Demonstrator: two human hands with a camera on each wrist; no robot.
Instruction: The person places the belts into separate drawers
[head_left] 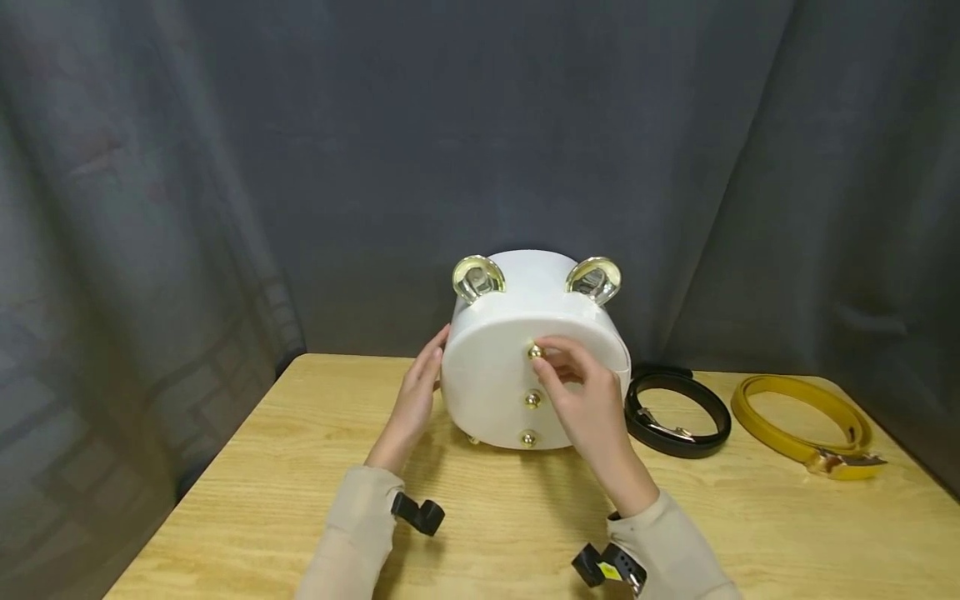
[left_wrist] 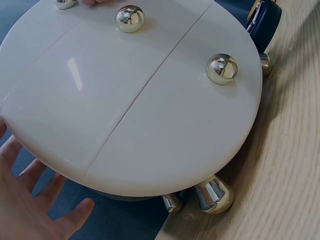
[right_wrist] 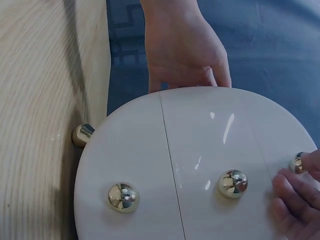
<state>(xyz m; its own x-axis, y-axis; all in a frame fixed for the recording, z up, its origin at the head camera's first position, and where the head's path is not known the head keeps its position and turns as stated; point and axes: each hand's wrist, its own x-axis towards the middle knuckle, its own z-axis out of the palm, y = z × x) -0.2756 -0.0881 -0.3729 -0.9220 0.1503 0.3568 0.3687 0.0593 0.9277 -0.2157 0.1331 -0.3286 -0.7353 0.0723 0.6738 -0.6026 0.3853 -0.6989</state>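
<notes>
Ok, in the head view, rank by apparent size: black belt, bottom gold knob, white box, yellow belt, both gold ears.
Largest to smallest:
1. White box
2. Yellow belt
3. Black belt
4. Left gold ear and right gold ear: look alike, unranked
5. Bottom gold knob

head: high, facing far edge of table [head_left: 495, 517] | wrists: near; left faces rightward, right leftward | all share white box [head_left: 487, 375]
</notes>
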